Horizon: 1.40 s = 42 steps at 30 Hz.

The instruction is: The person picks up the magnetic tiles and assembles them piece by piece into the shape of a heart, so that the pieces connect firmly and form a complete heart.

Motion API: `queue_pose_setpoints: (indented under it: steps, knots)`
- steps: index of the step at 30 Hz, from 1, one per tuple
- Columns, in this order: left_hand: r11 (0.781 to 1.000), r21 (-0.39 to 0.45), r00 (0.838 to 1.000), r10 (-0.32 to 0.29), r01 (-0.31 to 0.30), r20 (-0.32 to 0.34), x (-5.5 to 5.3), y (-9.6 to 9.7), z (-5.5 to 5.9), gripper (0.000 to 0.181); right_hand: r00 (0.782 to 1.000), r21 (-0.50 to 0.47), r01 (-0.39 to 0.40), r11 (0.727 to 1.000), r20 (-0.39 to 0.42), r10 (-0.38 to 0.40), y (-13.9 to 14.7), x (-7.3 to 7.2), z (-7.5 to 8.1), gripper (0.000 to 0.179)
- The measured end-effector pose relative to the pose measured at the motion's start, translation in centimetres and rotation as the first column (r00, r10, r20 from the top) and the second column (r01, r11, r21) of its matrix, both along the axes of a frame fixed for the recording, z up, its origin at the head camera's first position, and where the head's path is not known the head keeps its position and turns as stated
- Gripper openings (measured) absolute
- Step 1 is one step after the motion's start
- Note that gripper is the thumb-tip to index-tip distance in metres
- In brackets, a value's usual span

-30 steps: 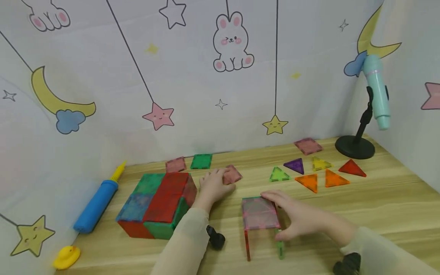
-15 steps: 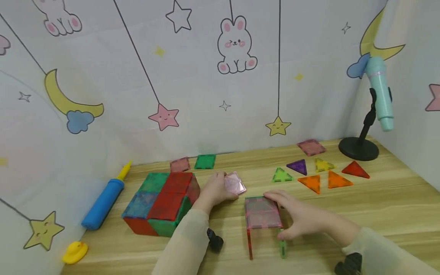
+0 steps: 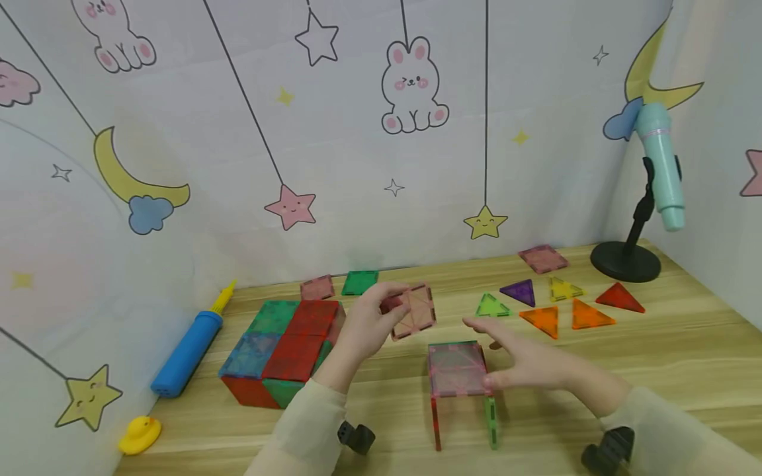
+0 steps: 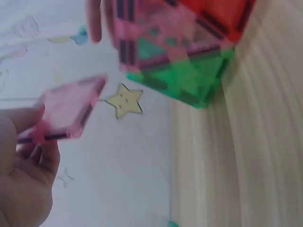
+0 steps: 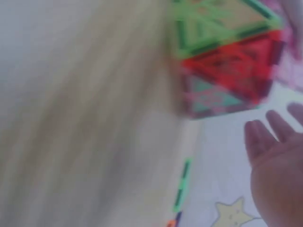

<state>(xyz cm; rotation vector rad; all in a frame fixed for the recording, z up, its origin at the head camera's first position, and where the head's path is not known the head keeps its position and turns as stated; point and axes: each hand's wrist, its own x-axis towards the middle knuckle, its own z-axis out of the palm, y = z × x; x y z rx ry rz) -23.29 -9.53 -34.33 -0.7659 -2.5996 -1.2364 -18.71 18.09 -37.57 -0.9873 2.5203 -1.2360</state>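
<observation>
My left hand point(image 3: 369, 324) pinches a pink translucent square magnetic tile point(image 3: 421, 309) by its left side, raised above the table. In the left wrist view, thumb and fingers grip the tile point(image 4: 68, 111) from opposite faces. Beside it stands a small box of magnetic tiles with a pink top point(image 3: 457, 371), a red side point(image 3: 436, 423) and a green side point(image 3: 491, 423); its near side is uncovered. My right hand point(image 3: 532, 360) hovers at the box's right, fingers loosely extended. Its thumb overlaps the top's corner in the head view; whether it touches, I cannot tell.
A larger block of red, green and blue tiles point(image 3: 280, 350) stands left. Several triangle tiles point(image 3: 538, 320) lie right. Square tiles point(image 3: 360, 282) lie along the back. A blue pump point(image 3: 187, 354), yellow duck point(image 3: 140, 434) and microphone on a stand point(image 3: 661, 165) are at the sides.
My left hand has lifted the pink square tile off the table and tilted it upright. My right hand's fingers have come away from the small box's top. The head view has shifted slightly.
</observation>
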Motion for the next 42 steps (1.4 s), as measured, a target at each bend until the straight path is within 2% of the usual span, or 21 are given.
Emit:
queue_pose_setpoints:
  steps: [3, 6, 9, 11, 14, 18, 21, 26, 29, 31, 33, 36, 42]
  knots:
    - [0.987, 0.012, 0.987, -0.160, 0.160, -0.017, 1.7, 0.2, 0.6, 0.028, 0.995, -0.096, 0.073, 0.993, -0.054, -0.078, -0.5, 0.1, 1.4, 0.064]
    - [0.956, 0.019, 0.956, -0.293, 0.293, 0.014, 3.4, 0.7, 0.6, 0.028, 0.991, -0.182, 0.122, 0.976, -0.024, -0.129, -1.3, 0.8, 2.7, 0.048]
    - [0.931, 0.006, 0.929, -0.363, 0.364, 0.070, 4.7, 1.1, 0.3, 0.028, 0.995, -0.242, 0.096, 0.965, 0.003, -0.098, -1.7, 1.8, 3.1, 0.029]
    - [0.916, -0.011, 0.912, -0.398, 0.401, 0.099, 5.3, 1.0, 0.0, 0.026, 0.997, -0.261, 0.059, 0.964, -0.024, -0.068, -1.6, 2.5, 2.8, 0.018]
    - [0.893, -0.046, 0.892, -0.441, 0.447, 0.103, 5.7, 0.8, -0.6, 0.022, 0.997, -0.275, 0.006, 0.962, -0.077, -0.028, -1.2, 3.3, 2.0, 0.013]
    - [0.870, -0.162, 0.884, -0.468, 0.465, 0.023, 5.9, 0.5, -1.3, 0.018, 0.993, -0.287, -0.032, 0.957, -0.114, -0.001, -0.8, 4.1, 0.5, 0.014]
    - [0.850, -0.249, 0.865, -0.496, 0.465, -0.076, 6.1, 0.6, -1.9, 0.016, 0.978, -0.269, -0.052, 0.962, -0.208, -0.005, -0.9, 4.3, -0.5, 0.017]
    - [0.832, -0.294, 0.820, -0.536, 0.471, -0.201, 6.2, 0.8, -2.8, 0.011, 0.914, -0.223, -0.059, 0.973, -0.404, -0.037, -1.0, 4.5, -1.6, 0.024]
    - [0.831, -0.313, 0.808, -0.537, 0.459, -0.241, 6.3, 0.8, -3.2, 0.012, 0.878, -0.194, -0.062, 0.979, -0.477, -0.039, -1.1, 4.7, -2.0, 0.025]
    - [0.832, -0.335, 0.803, -0.533, 0.442, -0.266, 6.3, 0.7, -3.5, 0.013, 0.866, -0.170, -0.058, 0.984, -0.499, -0.035, -1.0, 4.8, -2.2, 0.026]
    - [0.834, -0.353, 0.801, -0.528, 0.424, -0.283, 6.3, 0.7, -3.7, 0.015, 0.867, -0.146, -0.038, 0.989, -0.496, -0.041, -1.0, 5.0, -2.4, 0.028]
    - [0.836, -0.365, 0.799, -0.522, 0.410, -0.298, 6.3, 0.5, -4.0, 0.014, 0.890, -0.121, 0.004, 0.993, -0.452, -0.059, -0.9, 5.3, -2.5, 0.029]
    - [0.830, -0.364, 0.806, -0.528, 0.422, -0.267, 6.0, 0.2, -3.8, 0.014, 0.922, -0.082, 0.091, 0.992, -0.370, -0.115, -0.8, 5.3, -2.3, 0.025]
